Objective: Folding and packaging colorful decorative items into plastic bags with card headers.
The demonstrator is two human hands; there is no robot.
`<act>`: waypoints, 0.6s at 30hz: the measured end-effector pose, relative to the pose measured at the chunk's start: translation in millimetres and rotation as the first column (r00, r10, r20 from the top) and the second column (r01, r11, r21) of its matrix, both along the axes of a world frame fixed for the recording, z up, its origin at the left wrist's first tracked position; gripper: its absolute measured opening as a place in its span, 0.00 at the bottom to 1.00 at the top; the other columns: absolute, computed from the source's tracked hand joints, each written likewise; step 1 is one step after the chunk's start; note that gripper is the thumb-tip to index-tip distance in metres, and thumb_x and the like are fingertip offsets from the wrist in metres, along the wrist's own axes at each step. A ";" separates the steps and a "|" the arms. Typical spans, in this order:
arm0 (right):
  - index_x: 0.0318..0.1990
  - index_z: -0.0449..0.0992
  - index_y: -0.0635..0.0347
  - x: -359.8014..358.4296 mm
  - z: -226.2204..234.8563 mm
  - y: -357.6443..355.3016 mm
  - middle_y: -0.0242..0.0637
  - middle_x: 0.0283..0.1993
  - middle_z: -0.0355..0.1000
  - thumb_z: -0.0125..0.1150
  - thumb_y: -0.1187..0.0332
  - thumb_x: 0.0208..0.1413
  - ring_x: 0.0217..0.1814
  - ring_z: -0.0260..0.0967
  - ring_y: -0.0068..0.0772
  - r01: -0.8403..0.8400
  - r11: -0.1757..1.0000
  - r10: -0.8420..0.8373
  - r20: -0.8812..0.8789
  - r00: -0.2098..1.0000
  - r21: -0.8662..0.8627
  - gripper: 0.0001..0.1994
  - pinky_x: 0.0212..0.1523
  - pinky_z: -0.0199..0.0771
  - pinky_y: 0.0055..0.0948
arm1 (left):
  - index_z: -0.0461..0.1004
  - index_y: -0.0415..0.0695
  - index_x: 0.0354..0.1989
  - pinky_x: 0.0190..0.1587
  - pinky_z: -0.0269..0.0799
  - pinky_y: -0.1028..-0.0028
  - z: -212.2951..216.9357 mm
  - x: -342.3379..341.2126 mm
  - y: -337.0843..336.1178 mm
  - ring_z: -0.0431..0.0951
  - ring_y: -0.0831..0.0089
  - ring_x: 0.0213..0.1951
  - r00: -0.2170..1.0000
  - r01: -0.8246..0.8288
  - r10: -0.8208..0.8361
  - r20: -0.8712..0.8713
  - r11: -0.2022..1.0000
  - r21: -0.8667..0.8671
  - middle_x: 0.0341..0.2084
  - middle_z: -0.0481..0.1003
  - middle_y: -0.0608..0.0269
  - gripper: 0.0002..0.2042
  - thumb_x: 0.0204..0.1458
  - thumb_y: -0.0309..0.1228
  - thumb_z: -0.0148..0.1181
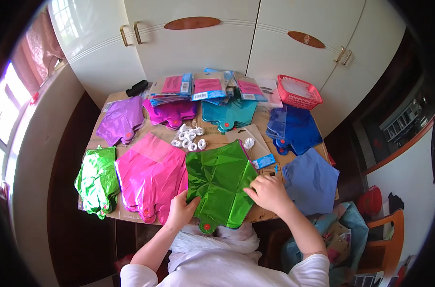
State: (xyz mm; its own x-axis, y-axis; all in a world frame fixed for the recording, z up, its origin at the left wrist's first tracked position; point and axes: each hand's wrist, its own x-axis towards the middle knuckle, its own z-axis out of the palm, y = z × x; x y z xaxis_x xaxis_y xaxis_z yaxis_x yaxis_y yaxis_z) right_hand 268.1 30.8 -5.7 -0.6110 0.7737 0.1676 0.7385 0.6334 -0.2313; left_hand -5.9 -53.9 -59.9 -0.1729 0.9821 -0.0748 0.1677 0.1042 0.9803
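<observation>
A shiny green foil balloon lies flat on the near middle of the brown table. My left hand grips its lower left edge, thumb on top. My right hand presses on its right edge with fingers curled. Just left of it lies a stack of pink foil balloons. A pale blue foil balloon rests right of my right hand.
More foil balloons lie around: crumpled green, purple, magenta, teal, dark blue. Small white ribbon rolls sit mid-table. Packets and a red basket stand at the back, before white cabinets. A bag and chair stand at right.
</observation>
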 end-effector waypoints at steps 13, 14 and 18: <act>0.48 0.67 0.66 -78.7 -3.5 94.0 0.38 0.34 0.72 0.60 0.56 0.57 0.36 0.70 0.25 0.150 0.818 -0.539 -0.650 0.536 -0.555 0.22 0.37 0.68 0.27 | 0.72 0.38 0.33 0.20 0.65 0.73 14.8 26.4 -36.1 0.72 0.77 0.17 0.924 -0.008 0.091 -0.371 0.976 0.217 0.16 0.73 0.56 0.04 0.52 0.23 0.60; 0.38 0.71 0.63 -80.5 -21.4 107.1 0.36 0.29 0.74 0.60 0.58 0.56 0.32 0.72 0.24 0.110 0.855 -0.495 -0.736 0.463 -0.506 0.15 0.32 0.69 0.28 | 0.67 0.38 0.27 0.18 0.63 0.65 16.3 28.9 -33.8 0.72 0.54 0.15 0.938 -0.015 0.078 -0.338 0.983 0.183 0.13 0.69 0.50 0.09 0.52 0.26 0.61; 0.32 0.73 0.58 -93.8 -22.5 112.3 0.38 0.26 0.75 0.58 0.61 0.55 0.29 0.74 0.40 0.271 0.894 -0.444 -0.615 0.651 -0.358 0.10 0.30 0.71 0.36 | 0.70 0.37 0.37 0.23 0.68 0.70 11.6 24.6 -22.3 0.77 0.67 0.20 0.969 -0.045 0.068 -0.236 0.994 0.104 0.20 0.75 0.50 0.09 0.55 0.29 0.60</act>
State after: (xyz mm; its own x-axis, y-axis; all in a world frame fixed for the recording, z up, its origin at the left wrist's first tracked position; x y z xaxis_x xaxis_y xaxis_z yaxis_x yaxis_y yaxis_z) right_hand 174.3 143.0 -28.2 -0.0696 0.9738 0.2167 0.4886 0.2226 -0.8436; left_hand 18.7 -76.2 -48.3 -0.2295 0.9708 0.0703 0.3950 0.0269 0.9183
